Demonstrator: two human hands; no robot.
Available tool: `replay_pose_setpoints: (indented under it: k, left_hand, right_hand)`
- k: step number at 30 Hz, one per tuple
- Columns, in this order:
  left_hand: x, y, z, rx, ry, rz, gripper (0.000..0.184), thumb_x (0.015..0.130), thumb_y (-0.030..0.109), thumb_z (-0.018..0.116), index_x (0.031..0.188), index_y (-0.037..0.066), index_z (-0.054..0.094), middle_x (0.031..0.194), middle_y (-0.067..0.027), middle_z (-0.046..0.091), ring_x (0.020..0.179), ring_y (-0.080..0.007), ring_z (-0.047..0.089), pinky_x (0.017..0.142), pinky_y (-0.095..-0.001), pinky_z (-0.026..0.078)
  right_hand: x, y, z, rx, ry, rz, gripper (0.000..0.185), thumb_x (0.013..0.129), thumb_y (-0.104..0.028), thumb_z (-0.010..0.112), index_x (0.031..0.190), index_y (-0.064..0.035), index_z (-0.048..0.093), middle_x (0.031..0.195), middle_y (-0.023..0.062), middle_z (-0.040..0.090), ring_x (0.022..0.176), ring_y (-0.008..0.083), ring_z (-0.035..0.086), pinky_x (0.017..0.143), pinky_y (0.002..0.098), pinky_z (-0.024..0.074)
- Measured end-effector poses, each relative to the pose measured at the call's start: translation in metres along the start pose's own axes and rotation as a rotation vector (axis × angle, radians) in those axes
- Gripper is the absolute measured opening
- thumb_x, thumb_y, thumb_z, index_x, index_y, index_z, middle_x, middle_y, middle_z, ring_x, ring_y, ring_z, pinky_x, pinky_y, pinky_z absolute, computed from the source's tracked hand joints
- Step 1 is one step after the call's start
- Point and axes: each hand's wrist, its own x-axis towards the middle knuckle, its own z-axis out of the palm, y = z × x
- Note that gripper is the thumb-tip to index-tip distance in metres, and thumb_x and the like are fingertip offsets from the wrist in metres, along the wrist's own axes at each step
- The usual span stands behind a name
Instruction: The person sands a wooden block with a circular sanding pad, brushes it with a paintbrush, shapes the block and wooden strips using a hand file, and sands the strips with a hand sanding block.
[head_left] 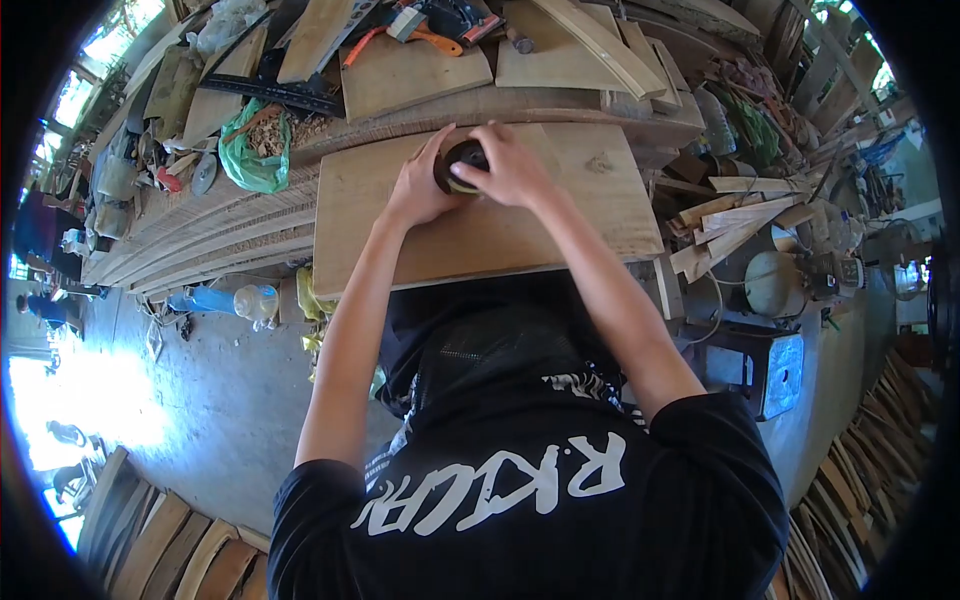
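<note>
Both hands meet around a small dark round object (466, 158) with a yellowish lower rim, near the far edge of a wide flat wooden board (590, 225). My left hand (428, 185) wraps its left side. From the right, my right hand (508, 172) curls over it, with the thumb lying across its top. The palms and fingers hide much of the object, so its exact kind cannot be made out. The board lies flat in front of my body, and a dark knot (599, 162) shows on its right part.
Beyond the board, stacked planks (415, 85) hold an orange-handled tool (432, 38) and a black metal square (272, 92). A green plastic bag (262, 172) with shavings sits at left. Wood offcuts (735, 225) and a stool (782, 375) are at right.
</note>
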Motion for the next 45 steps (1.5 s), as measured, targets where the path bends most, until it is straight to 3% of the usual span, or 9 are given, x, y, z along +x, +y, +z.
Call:
replay_pose_setpoints:
  k: [5, 7, 12, 16, 20, 27, 32, 39, 45]
  left_hand:
    - [-0.001, 0.007, -0.002, 0.03, 0.013, 0.013, 0.116, 0.06, 0.04, 0.098, 0.156, 0.013, 0.039, 0.148, -0.0198, 0.056, 0.136, -0.0411, 0.053, 0.115, -0.0473, 0.045]
    - [0.001, 0.006, -0.001, 0.026, 0.001, 0.024, 0.116, 0.06, 0.038, 0.097, 0.156, 0.013, 0.038, 0.149, -0.0198, 0.055, 0.136, -0.0407, 0.053, 0.115, -0.0468, 0.045]
    - [0.0, -0.003, 0.0, -0.037, -0.019, 0.032, 0.116, 0.06, 0.038, 0.097, 0.157, 0.013, 0.038, 0.149, -0.02, 0.055, 0.137, -0.0404, 0.053, 0.115, -0.0463, 0.045]
    - [-0.002, 0.006, -0.002, 0.018, 0.008, 0.014, 0.117, 0.062, 0.042, 0.097, 0.157, 0.014, 0.037, 0.149, -0.0203, 0.055, 0.137, -0.0414, 0.052, 0.116, -0.0472, 0.043]
    - [-0.001, 0.01, -0.002, 0.017, 0.006, 0.016, 0.115, 0.062, 0.039, 0.097, 0.157, 0.013, 0.037, 0.148, -0.0205, 0.055, 0.137, -0.0413, 0.052, 0.116, -0.0474, 0.043]
    - [-0.003, 0.006, -0.004, -0.048, 0.009, 0.019, 0.114, 0.062, 0.034, 0.097, 0.157, 0.013, 0.037, 0.147, -0.0208, 0.055, 0.137, -0.041, 0.051, 0.116, -0.0475, 0.043]
    - [-0.002, 0.008, 0.001, 0.019, 0.036, 0.046, 0.115, 0.063, 0.036, 0.097, 0.158, 0.014, 0.035, 0.149, -0.0209, 0.053, 0.138, -0.0411, 0.05, 0.115, -0.0479, 0.043]
    - [-0.001, 0.002, 0.0, -0.062, 0.018, -0.05, 0.116, 0.062, 0.033, 0.097, 0.158, 0.015, 0.035, 0.146, -0.0197, 0.056, 0.136, -0.0406, 0.052, 0.114, -0.0478, 0.044]
    - [0.0, 0.011, -0.004, 0.007, 0.0, 0.018, 0.118, 0.061, 0.036, 0.097, 0.159, 0.017, 0.035, 0.147, -0.0184, 0.054, 0.138, -0.0403, 0.05, 0.117, -0.0483, 0.042]
  right_hand:
    - [0.008, 0.022, -0.009, -0.138, 0.154, 0.161, 0.06, 0.092, -0.048, 0.068, 0.123, 0.0026, 0.06, 0.127, 0.0277, 0.064, 0.128, 0.0422, 0.056, 0.115, 0.0508, 0.0377]
    - [0.007, 0.003, 0.007, -0.267, 0.208, 0.139, 0.059, 0.093, -0.047, 0.066, 0.123, 0.003, 0.06, 0.126, 0.0274, 0.065, 0.128, 0.0412, 0.056, 0.115, 0.0521, 0.0372]
    - [-0.005, -0.011, 0.011, -0.118, 0.059, -0.107, 0.062, 0.098, -0.05, 0.06, 0.133, 0.0009, 0.058, 0.141, 0.0206, 0.061, 0.134, 0.0359, 0.055, 0.122, 0.059, 0.0256]
    - [-0.01, 0.023, -0.026, -0.146, 0.131, 0.067, 0.059, 0.098, -0.049, 0.06, 0.129, 0.0016, 0.061, 0.135, 0.02, 0.064, 0.133, 0.0352, 0.056, 0.123, 0.0619, 0.0206]
    - [0.003, 0.014, -0.012, -0.355, 0.202, 0.236, 0.058, 0.098, -0.044, 0.06, 0.125, 0.0068, 0.06, 0.134, 0.0245, 0.062, 0.134, 0.0374, 0.054, 0.122, 0.0607, 0.0243]
    - [-0.007, -0.005, 0.005, -0.066, 0.091, -0.162, 0.055, 0.097, -0.043, 0.062, 0.128, 0.0022, 0.06, 0.137, 0.0239, 0.061, 0.137, 0.0383, 0.051, 0.119, 0.0548, 0.0318]
    - [0.003, 0.031, -0.013, -0.277, 0.283, 0.33, 0.058, 0.096, -0.044, 0.061, 0.127, 0.005, 0.06, 0.129, 0.0281, 0.064, 0.135, 0.0425, 0.051, 0.118, 0.0595, 0.0315]
    - [-0.015, -0.018, 0.011, -0.252, 0.182, -0.106, 0.061, 0.097, -0.046, 0.061, 0.133, 0.0037, 0.057, 0.134, 0.024, 0.062, 0.137, 0.0428, 0.049, 0.118, 0.0585, 0.0326]
    - [-0.006, 0.013, -0.019, -0.271, 0.208, 0.295, 0.063, 0.096, -0.047, 0.06, 0.132, 0.0049, 0.058, 0.137, 0.0265, 0.059, 0.138, 0.0455, 0.047, 0.117, 0.061, 0.0315]
